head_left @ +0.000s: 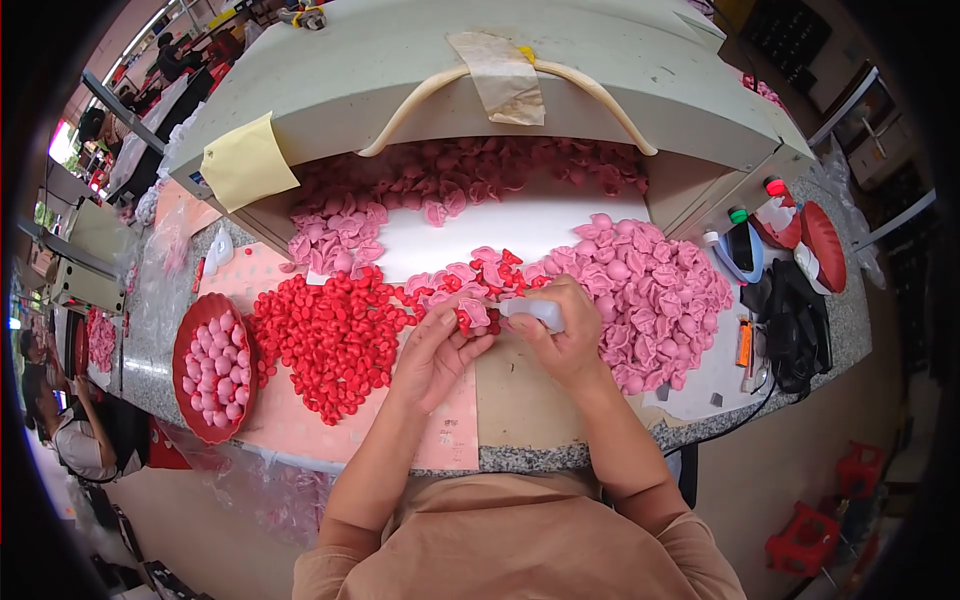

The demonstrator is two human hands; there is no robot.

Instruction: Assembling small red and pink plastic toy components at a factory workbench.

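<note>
My left hand (430,355) pinches a small pink shell-shaped piece (472,312) with red beneath it, in front of my chest. In my right hand (568,330) is a whitish squeeze bottle (540,312), its tip pointing at that piece and close to it. Whether the tip touches it, I cannot tell. Left of my left hand spreads a heap of glossy red pieces (330,340). A large heap of pink shell-shaped pieces (655,300) lies to the right of my right hand. Just beyond both hands, red and pink pieces (485,268) lie mixed.
A grey box-like housing (400,60) arches over the far worktop, pink pieces (430,175) inside. At left stands a red bowl (181,365) of pink balls. On the right are a blue container (752,262), a red dish (822,240), an orange lighter (744,343) and a black bag (795,330).
</note>
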